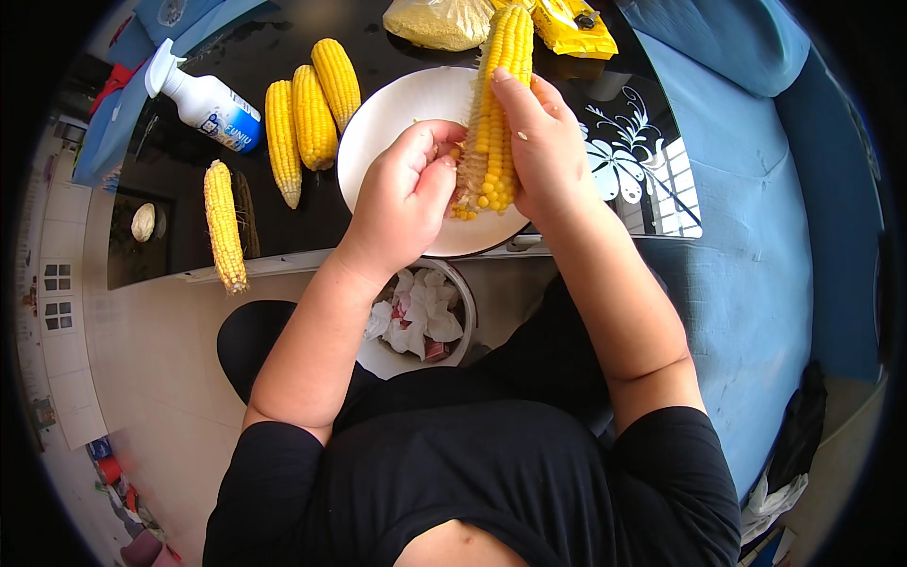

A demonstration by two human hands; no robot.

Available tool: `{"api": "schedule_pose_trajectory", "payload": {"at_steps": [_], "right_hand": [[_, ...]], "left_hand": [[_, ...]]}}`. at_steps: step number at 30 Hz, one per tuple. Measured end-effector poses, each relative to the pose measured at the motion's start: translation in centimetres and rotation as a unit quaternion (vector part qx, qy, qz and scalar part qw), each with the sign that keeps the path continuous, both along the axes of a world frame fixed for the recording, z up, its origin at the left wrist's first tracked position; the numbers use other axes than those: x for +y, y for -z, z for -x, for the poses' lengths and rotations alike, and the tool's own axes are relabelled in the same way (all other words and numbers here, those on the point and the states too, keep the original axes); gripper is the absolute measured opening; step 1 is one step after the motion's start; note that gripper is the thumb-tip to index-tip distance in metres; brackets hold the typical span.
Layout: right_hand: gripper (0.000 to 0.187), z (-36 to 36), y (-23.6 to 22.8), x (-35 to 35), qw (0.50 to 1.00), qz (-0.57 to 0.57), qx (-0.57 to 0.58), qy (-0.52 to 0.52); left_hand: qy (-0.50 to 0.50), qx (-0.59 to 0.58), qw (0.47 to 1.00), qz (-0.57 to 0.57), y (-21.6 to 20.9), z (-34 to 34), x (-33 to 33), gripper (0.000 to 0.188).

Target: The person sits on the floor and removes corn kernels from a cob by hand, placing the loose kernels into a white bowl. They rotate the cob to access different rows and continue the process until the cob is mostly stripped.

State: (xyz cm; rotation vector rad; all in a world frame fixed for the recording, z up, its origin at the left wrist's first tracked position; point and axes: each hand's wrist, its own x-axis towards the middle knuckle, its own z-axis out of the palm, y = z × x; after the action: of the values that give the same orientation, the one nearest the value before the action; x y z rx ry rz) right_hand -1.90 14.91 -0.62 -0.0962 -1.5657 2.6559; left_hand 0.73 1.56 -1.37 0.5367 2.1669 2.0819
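My right hand [550, 151] grips an ear of corn [499, 123] upright and slightly tilted over a white plate [378, 123]. A strip down the cob's left side is stripped of kernels, while yellow rows cover the rest. At the cob's lower left, my left hand [404, 189] is closed with curled fingers, loose kernels showing at its fingertips. Several loose kernels [463, 214] lie on the plate below. Left of the plate, three full ears of corn [313, 115] lie side by side. Another, thinner ear [224, 227] rests near the table's front edge.
A white spray bottle [210, 106] lies on the glossy black table [269, 47]. Behind the plate sit a clear bag of yellow grain [439, 23] and a yellow packet [574, 30]. Below the table edge stands a bin with crumpled tissues [425, 312]. A blue sofa [732, 236] is at right.
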Motion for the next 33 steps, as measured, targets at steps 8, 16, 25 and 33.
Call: {"api": "schedule_pose_trajectory", "payload": {"at_steps": [8,16,25,33], "right_hand": [[0.033,0.0,0.3,-0.2,1.000,-0.023,0.005,-0.002],[0.052,-0.1,0.5,-0.1,0.991,-0.125,0.036,-0.008],[0.038,-0.3,0.2,-0.2,1.000,-0.025,0.004,-0.012],[0.049,0.0,0.7,-0.1,0.994,-0.094,0.038,-0.029]], "left_hand": [[0.012,-0.018,1.000,-0.022,-0.5,-0.1,0.2,0.019],[-0.008,-0.024,1.000,0.007,-0.1,0.0,0.0,0.017],[-0.024,-0.068,0.997,-0.017,-0.7,0.0,-0.2,0.012],[0.006,-0.025,1.000,-0.008,-0.4,0.0,-0.1,0.017]]}}
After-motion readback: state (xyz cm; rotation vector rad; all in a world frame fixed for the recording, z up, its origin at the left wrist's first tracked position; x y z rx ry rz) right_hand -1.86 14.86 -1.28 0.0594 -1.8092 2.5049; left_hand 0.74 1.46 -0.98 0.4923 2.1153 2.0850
